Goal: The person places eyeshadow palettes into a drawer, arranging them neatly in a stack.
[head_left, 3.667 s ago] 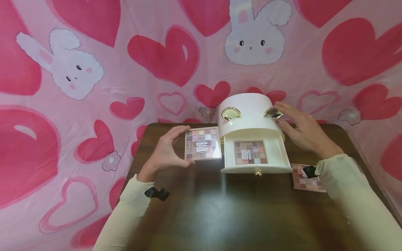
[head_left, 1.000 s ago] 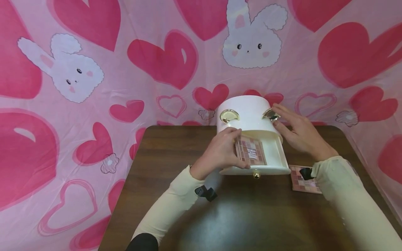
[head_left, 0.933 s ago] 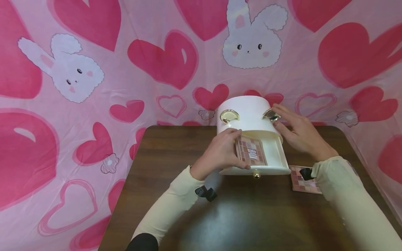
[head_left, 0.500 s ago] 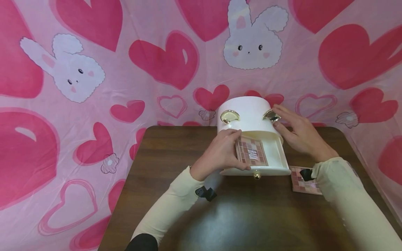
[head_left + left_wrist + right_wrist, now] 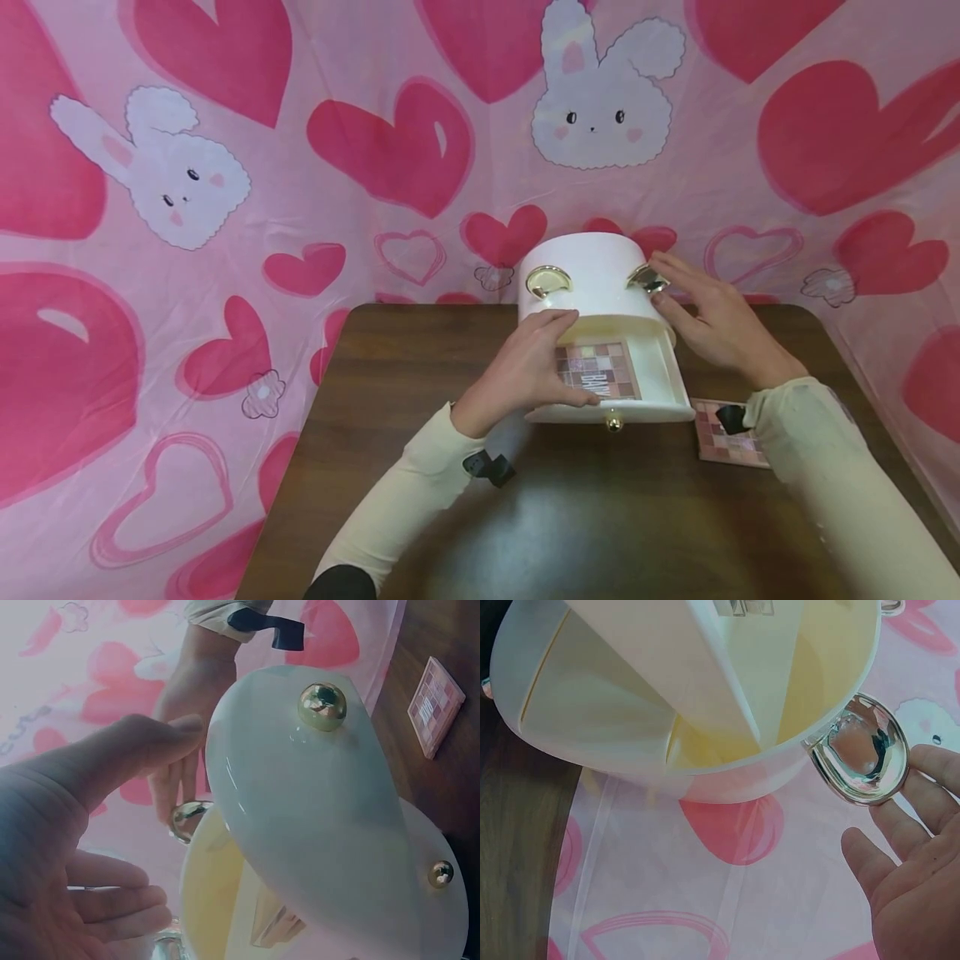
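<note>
Where hands (image 5: pixel 517 371) (image 5: pixel 723 321) flank the organizer (image 5: pixel 592 287), drawer palette (image 5: pixel 603 367) part-hidden, tabletop palette (image 5: pixel 716 446) overlapped.

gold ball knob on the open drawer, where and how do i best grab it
Probably pinch the gold ball knob around its sides with thumb and fingertips, coming straight in from the person's side: it is round and juts from the drawer front, facing the person.

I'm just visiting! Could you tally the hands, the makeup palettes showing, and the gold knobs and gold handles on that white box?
Hands: 2 (left hand, right hand)
Eyeshadow palettes showing: 2 (drawer palette, table palette)
Gold knobs: 2 (upper knob, lower knob)
Gold handles: 2 (left handle, right handle)
Total: 8
</note>
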{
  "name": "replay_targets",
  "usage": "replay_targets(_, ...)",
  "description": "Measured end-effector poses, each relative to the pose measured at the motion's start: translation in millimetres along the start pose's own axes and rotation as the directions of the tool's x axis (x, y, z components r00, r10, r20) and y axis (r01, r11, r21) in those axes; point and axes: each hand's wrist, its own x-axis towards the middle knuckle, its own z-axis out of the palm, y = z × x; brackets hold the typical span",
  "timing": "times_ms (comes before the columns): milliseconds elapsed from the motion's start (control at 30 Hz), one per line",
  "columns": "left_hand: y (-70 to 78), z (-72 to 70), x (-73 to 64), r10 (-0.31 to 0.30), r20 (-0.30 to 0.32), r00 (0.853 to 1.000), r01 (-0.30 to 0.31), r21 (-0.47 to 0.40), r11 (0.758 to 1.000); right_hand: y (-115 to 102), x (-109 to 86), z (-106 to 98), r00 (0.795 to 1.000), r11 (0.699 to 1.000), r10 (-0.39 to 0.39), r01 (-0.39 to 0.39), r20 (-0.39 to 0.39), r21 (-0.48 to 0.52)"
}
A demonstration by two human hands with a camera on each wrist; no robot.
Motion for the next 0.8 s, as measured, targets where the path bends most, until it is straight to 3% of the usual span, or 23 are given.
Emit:
replay_targets(133, -1.9, -4.2, 0.2, -0.004, -0.034, 0.999, 0.003, -0.011, 1.000, -2, 0.3, 0, 1.000, 1.000, -0.012, 0.012, -0.004, 0.003)
replay_targets(267, -8.4, -10.6, -0.7, -0.020, -0.115, 0.993, 0.008, -0.105, 0.994, -4, 0.1, 1, 1.000, 1.000, -0.028, 0.028, -0.006, -0.001)
replay_targets(367, -15.2, -15.5, -0.3, 0.006, -0.185, 0.983, -0.036, -0.164, 0.986, -5, -1.1, 0, 1.000, 1.000, -0.029, 0.029, -0.006, -0.007)
replay_targets(533, -25.6, -26.3, 7.1, 0.077, -0.300, 0.951, -0.123, -0.139, 0.983, -7, -3.5, -1, 1.000, 1.000, -0.009, 0.009, 0.001, -0.005)
replay_targets(633, -31.2, -33.5, 12.2, 0.075, -0.346, 0.935, -0.124, -0.120, 0.985, -7, -3.7, -1, 1.000, 1.000, -0.005, 0.005, -0.001, 0.000)
replay_targets(800, -40.0, -41.2, 20.9, 0.067, -0.376, 0.924, -0.109, -0.090, 0.990, -7, -3.1, 1, 1.000, 1.000, -0.015, 0.015, -0.010, 0.005)
